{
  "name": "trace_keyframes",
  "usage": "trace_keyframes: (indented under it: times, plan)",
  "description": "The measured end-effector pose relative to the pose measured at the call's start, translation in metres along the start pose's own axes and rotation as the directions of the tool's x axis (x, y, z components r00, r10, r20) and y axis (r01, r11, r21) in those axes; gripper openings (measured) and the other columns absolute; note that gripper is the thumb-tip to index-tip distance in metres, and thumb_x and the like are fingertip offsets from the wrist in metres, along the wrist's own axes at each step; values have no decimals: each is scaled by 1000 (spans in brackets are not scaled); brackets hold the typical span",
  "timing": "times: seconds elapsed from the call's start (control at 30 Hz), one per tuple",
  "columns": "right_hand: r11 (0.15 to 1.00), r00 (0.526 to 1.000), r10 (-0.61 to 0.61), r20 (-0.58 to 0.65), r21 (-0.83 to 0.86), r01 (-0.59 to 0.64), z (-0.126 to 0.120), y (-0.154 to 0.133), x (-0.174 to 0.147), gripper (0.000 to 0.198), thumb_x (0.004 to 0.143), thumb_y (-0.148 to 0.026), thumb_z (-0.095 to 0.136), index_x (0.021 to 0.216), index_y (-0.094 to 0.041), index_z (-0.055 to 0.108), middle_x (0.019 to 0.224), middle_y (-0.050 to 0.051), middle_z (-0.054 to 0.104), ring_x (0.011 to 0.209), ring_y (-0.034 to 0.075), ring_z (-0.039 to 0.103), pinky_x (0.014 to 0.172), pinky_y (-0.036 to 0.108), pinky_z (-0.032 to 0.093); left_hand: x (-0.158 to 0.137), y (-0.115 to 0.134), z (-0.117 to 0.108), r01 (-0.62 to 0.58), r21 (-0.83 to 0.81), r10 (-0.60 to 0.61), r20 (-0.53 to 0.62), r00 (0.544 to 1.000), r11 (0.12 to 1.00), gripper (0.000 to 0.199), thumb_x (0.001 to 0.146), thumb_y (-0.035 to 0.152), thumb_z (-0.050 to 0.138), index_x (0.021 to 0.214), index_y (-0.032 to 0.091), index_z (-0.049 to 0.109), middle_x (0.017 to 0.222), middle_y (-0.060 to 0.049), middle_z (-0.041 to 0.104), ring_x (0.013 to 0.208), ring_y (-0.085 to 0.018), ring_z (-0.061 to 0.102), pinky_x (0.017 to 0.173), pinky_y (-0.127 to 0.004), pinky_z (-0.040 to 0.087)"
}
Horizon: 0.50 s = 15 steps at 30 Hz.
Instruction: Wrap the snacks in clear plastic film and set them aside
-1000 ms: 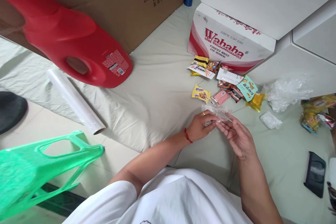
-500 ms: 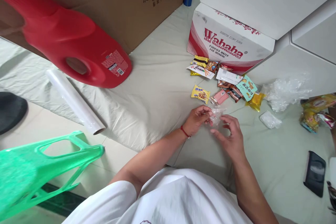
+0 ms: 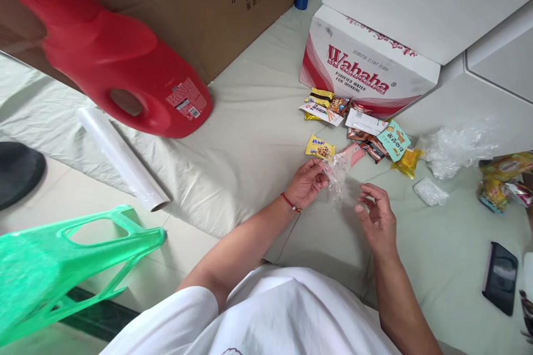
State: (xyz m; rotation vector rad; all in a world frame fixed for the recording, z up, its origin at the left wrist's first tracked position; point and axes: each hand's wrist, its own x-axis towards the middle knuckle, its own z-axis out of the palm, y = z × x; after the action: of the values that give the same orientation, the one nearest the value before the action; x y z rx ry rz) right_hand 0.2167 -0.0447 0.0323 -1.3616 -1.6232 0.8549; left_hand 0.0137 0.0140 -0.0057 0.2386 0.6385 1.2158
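Note:
My left hand (image 3: 308,183), with a red string bracelet at the wrist, pinches a crumpled clear plastic bag (image 3: 339,173). The bag hangs loosely to the right of those fingers and partly covers a pink packet (image 3: 355,152). My right hand (image 3: 378,215) is apart from the bag, fingers curved and spread, holding nothing. Just beyond my left hand lies a yellow snack packet (image 3: 320,147). Several wrapped snacks, among them a light-green packet (image 3: 393,141) and a white packet (image 3: 366,121), are heaped against the Wahaha carton (image 3: 366,75).
A red detergent bottle (image 3: 125,77), a white film roll (image 3: 125,161) and a green plastic stool (image 3: 62,266) are on the left. At right are crumpled clear plastic (image 3: 453,147), a folded clear plastic piece (image 3: 431,191), more snack packets (image 3: 493,191) and a black phone (image 3: 501,278).
My right hand has moved away to the right from the clear bag. The bag has spread out larger in my left hand, now overlapping the pink packet.

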Motion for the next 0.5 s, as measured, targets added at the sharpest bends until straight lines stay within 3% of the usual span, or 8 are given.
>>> trace_keyframes:
  times: [0.17,0.27,0.37,0.43,0.5]
  plan:
    - [927,963,-215,160,-278,253,8,1,-5,55,86,-42,81,135,-29,61,135,13,60,126,30,57,103,51,51,2,-1,-2,3,-50,-3,11,1000,999,42,78,40,89,83,19,53,68,7,59,54,-5,56,56,-20,44]
    - [892,951,-265,159,-335,304,17,4,-3,23,93,-34,74,115,-29,71,119,9,67,111,27,61,96,48,52,2,-2,-3,6,-59,-4,34,999,998,42,78,41,89,84,19,54,69,7,58,55,-5,57,58,-20,45]
    - [944,969,-221,114,-223,241,24,5,2,8,98,-29,66,101,-28,73,99,4,71,96,22,63,89,41,52,-3,0,0,-10,-52,13,60,998,999,42,77,40,90,98,19,60,88,2,67,63,-7,63,63,-22,48]
    - [986,989,-116,96,-112,126,24,3,5,8,98,-32,67,99,-27,74,92,3,71,89,19,63,85,36,51,-9,2,4,-55,-31,56,51,997,998,51,76,40,91,114,22,61,113,-3,68,76,-9,67,66,-23,49]
    - [1000,996,10,84,-8,-9,23,-2,4,12,97,-37,69,97,-26,75,89,2,70,83,17,63,80,32,51,-19,3,9,-138,45,139,-9,990,989,56,74,41,91,117,25,60,125,-5,65,83,-10,65,66,-23,47]
